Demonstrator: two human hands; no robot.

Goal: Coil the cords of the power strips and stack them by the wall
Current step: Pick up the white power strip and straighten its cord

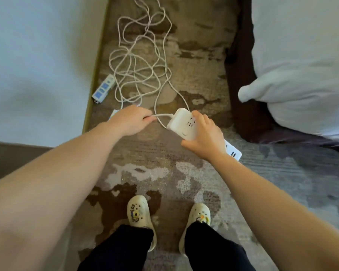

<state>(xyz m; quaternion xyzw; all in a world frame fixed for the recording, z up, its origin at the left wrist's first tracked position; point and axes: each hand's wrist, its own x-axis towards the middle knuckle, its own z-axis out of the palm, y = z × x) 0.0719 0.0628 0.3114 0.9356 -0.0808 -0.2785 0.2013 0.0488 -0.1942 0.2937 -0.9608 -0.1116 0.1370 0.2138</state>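
surroundings: patterned carpet [164, 169], brown/beige blotches, short pile, grey toward the right. white wall [39, 61] on the left with a brass-coloured floor trim [95, 71]. bed [301, 55] on the right, white bedding over a dark base, a pillow corner [250, 90] hanging over the edge.
in the way: loose cord tangle [141, 61] spread over the carpet ahead, many overlapping loops, running up out of view. blue-faced power strip [104, 89] lies flat beside the trim, touching the tangle's left side. part of another white item shows under the left wrist; cannot tell what it is.
feet: cream clogs [141, 214] with charms, dark trousers, standing just behind the hands.
right grip: right hand [204, 137] clenched round the white power strip [184, 124], fingers over its far long edge, thumb at the near end. strip held above the carpet, socket face up, tilted.
left grip: left hand [131, 120] pinching the strip's cord [162, 115] just beside the strip's cord exit, fingers curled round it.
cord path: short taut run between the two hands, then it loops down and back up into the tangle.
second white strip [233, 151]: on the carpet, partly hidden under the right wrist, only its end visible.
materials: strips are smooth rigid plastic, rounded rectangular bodies. cords white, round, flexible.
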